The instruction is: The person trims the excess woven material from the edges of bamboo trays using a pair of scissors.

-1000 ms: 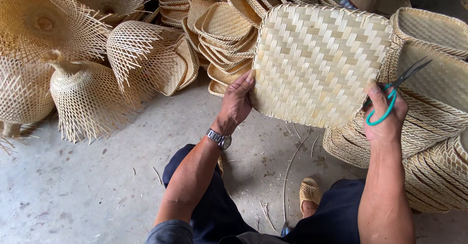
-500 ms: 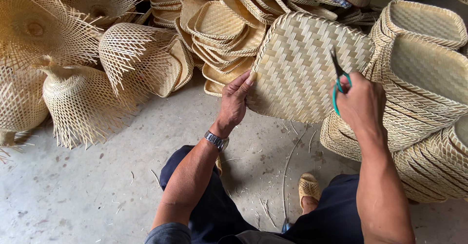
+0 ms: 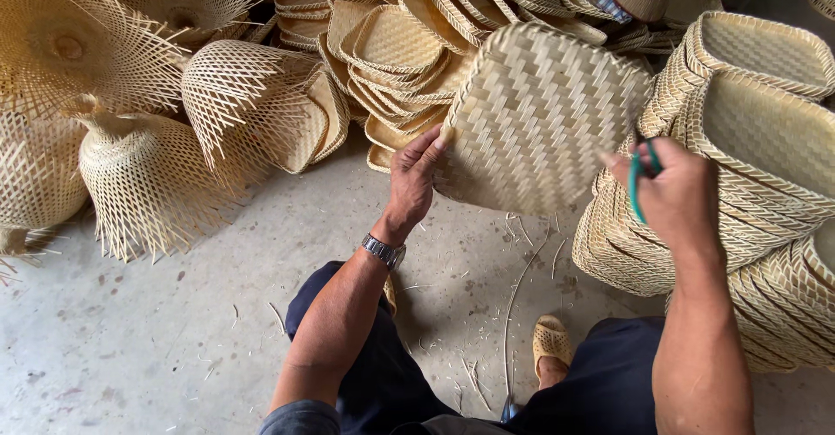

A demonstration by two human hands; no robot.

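We hold a square woven tray (image 3: 539, 122) up on edge above the concrete floor (image 3: 156, 339), its herringbone weave facing us and tilted a little to the right. Our left hand (image 3: 413, 178) has its grip clamped on the tray's left edge, thumb on the front face and fingers behind. Our right hand (image 3: 674, 196) has its grip closed around the green handles of a pair of scissors (image 3: 642, 183), just beside the tray's right edge; the blades are hidden from us, so we cannot tell whether they touch the weave. A metal wristwatch (image 3: 384, 250) sits on our left wrist. Behind the tray lies a heap of flat woven trays (image 3: 396, 48). To the right stand stacked woven baskets (image 3: 765, 113), and to the left unfinished open-weave baskets (image 3: 148, 174) with loose strips sticking out.
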